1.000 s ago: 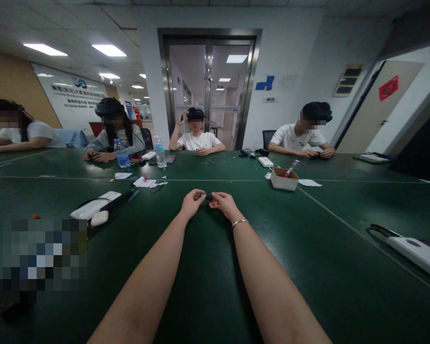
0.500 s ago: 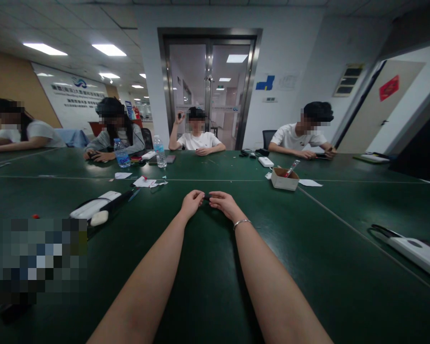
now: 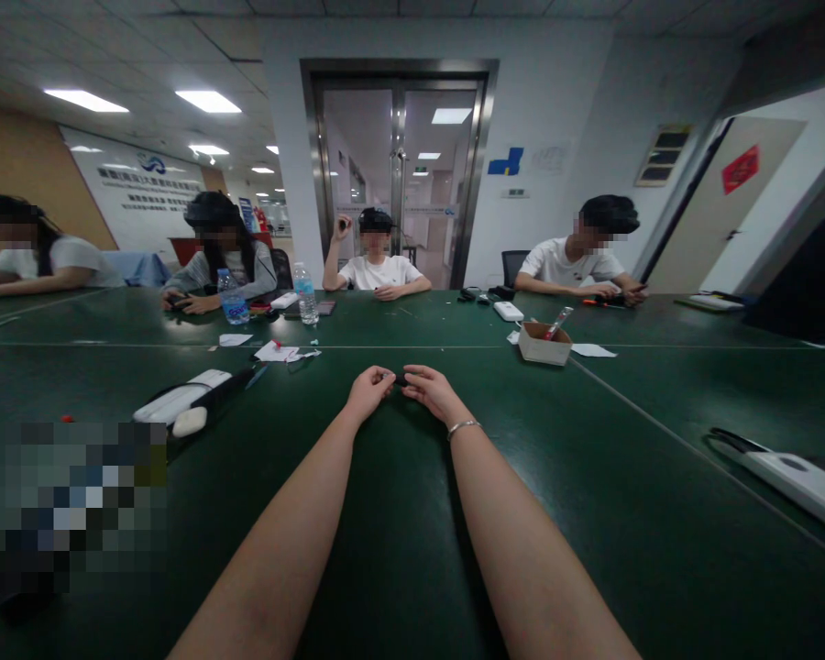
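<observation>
Left hand (image 3: 368, 392): small black oblong object (image 3: 400, 379) pinched in fingertips.
Right hand (image 3: 432, 391): placed at its 3 o'clock end; grip cannot be told.
Glossy green table (image 3: 402, 513): seen beneath.

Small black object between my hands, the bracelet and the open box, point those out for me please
Small black object (image 3: 400, 379): head view, on its exposed middle.
Bracelet (image 3: 463, 425): head view, on its band.
Open box (image 3: 543, 351): head view, on its near wall.
</observation>
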`<state>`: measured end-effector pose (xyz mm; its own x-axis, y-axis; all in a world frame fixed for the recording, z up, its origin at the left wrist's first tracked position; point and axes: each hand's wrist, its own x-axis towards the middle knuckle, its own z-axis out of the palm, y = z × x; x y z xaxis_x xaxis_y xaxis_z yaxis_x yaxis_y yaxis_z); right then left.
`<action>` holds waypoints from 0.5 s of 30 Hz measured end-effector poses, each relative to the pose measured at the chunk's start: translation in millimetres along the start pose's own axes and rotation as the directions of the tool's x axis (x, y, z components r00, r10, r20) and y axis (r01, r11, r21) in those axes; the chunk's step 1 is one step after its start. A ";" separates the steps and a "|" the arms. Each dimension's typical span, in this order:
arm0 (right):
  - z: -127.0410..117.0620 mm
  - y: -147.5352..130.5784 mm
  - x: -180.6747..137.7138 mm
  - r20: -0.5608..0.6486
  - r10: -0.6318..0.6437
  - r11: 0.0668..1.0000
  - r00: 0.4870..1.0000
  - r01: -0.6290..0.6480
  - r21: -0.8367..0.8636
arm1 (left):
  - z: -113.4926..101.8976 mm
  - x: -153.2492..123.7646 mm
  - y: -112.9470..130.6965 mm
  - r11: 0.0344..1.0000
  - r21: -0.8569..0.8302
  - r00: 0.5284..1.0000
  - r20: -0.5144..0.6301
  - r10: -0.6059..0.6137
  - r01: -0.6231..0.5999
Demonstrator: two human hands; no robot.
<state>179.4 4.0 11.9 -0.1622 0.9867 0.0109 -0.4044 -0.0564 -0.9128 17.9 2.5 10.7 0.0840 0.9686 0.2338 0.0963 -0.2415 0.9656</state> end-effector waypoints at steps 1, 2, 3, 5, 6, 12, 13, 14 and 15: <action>0.1 -0.3 -0.1 0.001 0.001 1.000 1.000 -0.001 0.001 | 0.3 0.6 -0.9 1.000 -0.002 1.000 -0.003 0.002 -0.002; 0.2 -0.7 -0.3 0.002 0.003 1.000 1.000 -0.003 0.002 | 0.5 1.1 -1.7 1.000 -0.002 1.000 -0.005 0.005 -0.005; 0.4 -1.1 -0.7 0.004 0.005 1.000 1.000 -0.005 0.003 | 0.6 1.6 -2.4 1.000 -0.001 1.000 -0.004 0.008 -0.008; 0.8 -2.0 -1.4 0.008 0.012 1.000 1.000 -0.012 0.004 | 0.7 2.2 -3.7 1.000 0.003 1.000 0.003 0.011 -0.011; 1.0 -2.4 -1.7 0.010 0.016 1.000 1.000 -0.016 0.003 | 0.7 2.4 -4.3 1.000 0.003 1.000 0.004 0.012 -0.012; 1.4 -2.6 -2.2 0.005 0.015 1.000 1.000 -0.015 -0.008 | -0.4 4.8 -10.2 1.000 0.025 1.000 0.014 0.018 -0.019; 1.4 -2.5 -2.1 0.005 0.017 1.000 1.000 -0.017 -0.011 | -0.6 5.3 -11.2 0.999 0.031 1.000 0.018 0.019 -0.020; 1.3 -2.4 -1.9 0.003 0.021 1.000 1.000 -0.021 -0.014 | -0.7 5.6 -12.1 0.999 0.036 1.000 0.022 0.019 -0.020; 1.2 -2.2 -1.8 0.001 0.023 1.000 1.000 -0.023 -0.016 | -0.9 5.8 -12.6 0.999 0.040 1.000 0.025 0.019 -0.020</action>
<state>179.5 2.2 14.4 -0.1727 0.9849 -0.0100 -0.3859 -0.0770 -0.9193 16.3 11.2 0.0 0.1102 0.9621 0.2496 0.1337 -0.2632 0.9554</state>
